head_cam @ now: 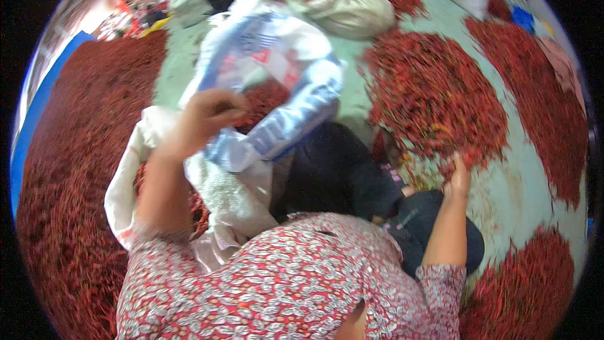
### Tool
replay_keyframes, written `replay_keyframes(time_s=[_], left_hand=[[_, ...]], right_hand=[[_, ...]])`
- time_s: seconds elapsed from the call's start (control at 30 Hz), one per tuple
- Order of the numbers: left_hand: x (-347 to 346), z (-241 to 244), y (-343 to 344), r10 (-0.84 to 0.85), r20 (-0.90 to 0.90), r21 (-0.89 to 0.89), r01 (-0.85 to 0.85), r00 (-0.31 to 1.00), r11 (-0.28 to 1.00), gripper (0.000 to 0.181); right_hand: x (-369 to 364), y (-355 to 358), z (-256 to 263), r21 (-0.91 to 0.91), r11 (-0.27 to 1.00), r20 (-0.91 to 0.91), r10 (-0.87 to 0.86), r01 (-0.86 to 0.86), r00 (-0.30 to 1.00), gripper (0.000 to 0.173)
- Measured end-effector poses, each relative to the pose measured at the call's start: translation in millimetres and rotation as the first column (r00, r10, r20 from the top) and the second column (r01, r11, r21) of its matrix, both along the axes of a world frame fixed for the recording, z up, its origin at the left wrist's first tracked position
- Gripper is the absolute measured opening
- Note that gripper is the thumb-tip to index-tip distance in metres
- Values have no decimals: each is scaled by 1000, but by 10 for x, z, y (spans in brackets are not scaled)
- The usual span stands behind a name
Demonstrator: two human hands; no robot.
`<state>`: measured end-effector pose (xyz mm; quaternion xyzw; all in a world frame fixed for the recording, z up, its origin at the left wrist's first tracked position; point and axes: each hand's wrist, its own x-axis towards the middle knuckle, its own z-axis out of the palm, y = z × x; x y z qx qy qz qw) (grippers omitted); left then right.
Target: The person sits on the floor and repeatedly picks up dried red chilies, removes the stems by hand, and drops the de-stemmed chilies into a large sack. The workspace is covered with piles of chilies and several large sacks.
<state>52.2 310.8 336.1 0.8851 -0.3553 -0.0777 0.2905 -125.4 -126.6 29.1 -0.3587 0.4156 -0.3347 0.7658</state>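
Red chili peppers lie heaped on the pale green floor, right of centre. At the heap's near edge, my right hand has its fingers among the peppers; whether it grips any is not clear. My left hand, blurred, hovers with curled fingers over the near left rim of an open white and blue woven sack. Red peppers show inside that sack. A second open white sack, with more red peppers in it, lies beside my left forearm. What my left hand holds, if anything, cannot be made out.
A large bed of red peppers spreads along the left, edged by a blue strip. Filled pale sacks stand at the top. More pepper heaps lie on the right and lower right. My dark-clothed legs are between sacks and heap.
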Motion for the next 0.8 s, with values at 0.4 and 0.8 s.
replay_keyframes(time_s=[0.4,0.8], left_hand=[[-552,369,894,265,356,255,-366,896,895,14],[-470,-2444,-2279,-591,-288,104,638,754,763,16]], right_hand=[[-239,-194,790,15,977,362,-204,213,910,13],[-462,-173,687,-74,957,402,-230,281,886,17]])
